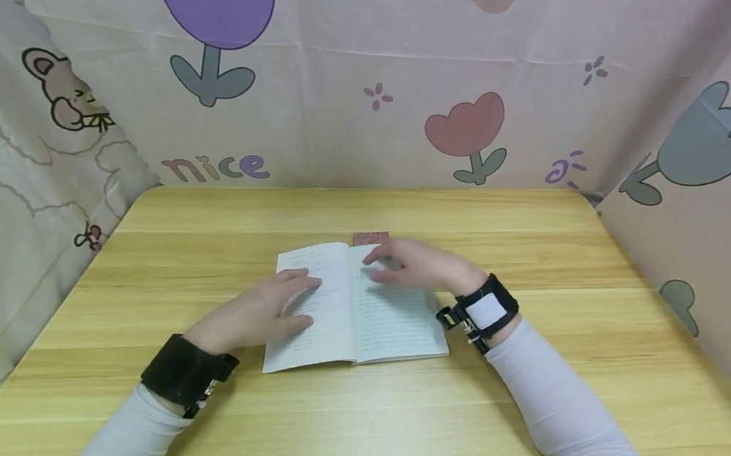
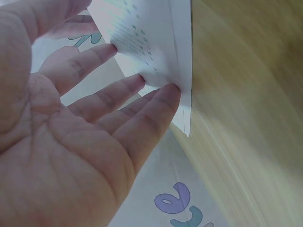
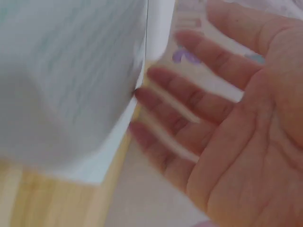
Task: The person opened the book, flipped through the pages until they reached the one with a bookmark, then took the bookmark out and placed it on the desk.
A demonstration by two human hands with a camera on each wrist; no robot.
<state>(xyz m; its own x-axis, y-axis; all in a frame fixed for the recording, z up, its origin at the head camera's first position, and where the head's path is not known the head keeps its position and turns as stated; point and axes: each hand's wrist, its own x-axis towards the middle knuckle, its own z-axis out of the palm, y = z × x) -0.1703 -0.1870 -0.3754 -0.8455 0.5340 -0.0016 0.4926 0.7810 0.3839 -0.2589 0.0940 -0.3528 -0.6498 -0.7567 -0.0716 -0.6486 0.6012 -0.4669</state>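
An open book (image 1: 392, 332) lies on the wooden table with printed text on both pages. My left hand (image 1: 258, 313) rests on the left page, and its fingertips touch the paper in the left wrist view. Over the upper part of the right page is my right hand (image 1: 418, 263), with fingers spread and loosely bent. In the right wrist view its fingertips come close to the blurred page (image 3: 85, 80); whether they all touch cannot be told. A reddish-brown patterned flat piece (image 1: 371, 238) shows past the book's top edge, the rest of it hidden.
The light wood table (image 1: 372, 433) spreads around the book on all sides. Behind and at both sides hangs a pale cloth (image 1: 343, 135) printed with flowers, hearts and cartoon figures. Each wrist wears a black strap (image 1: 184, 370) with a small device.
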